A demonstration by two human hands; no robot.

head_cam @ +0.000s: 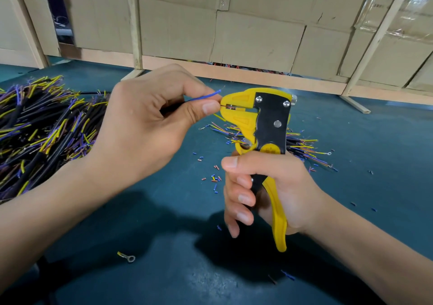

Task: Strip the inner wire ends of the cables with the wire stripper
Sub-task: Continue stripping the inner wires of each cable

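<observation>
My right hand [262,194] grips the handles of a yellow and black wire stripper [264,126], held upright with its jaws pointing left. My left hand [145,126] pinches a black cable [172,107] between thumb and fingers right at the jaws. One thin inner wire [223,105] of the cable runs into the jaw slot. Its blue inner wire [207,95] sticks up past my fingertips, above the jaws. Most of the cable is hidden inside my left hand.
A big heap of black cables [39,126] with yellow, purple and brown ends lies at the left on the dark green table [164,246]. A smaller bundle [302,145] lies behind the stripper. Insulation bits [214,180] and a ring terminal [127,257] are scattered about. Cardboard boxes [234,23] stand behind.
</observation>
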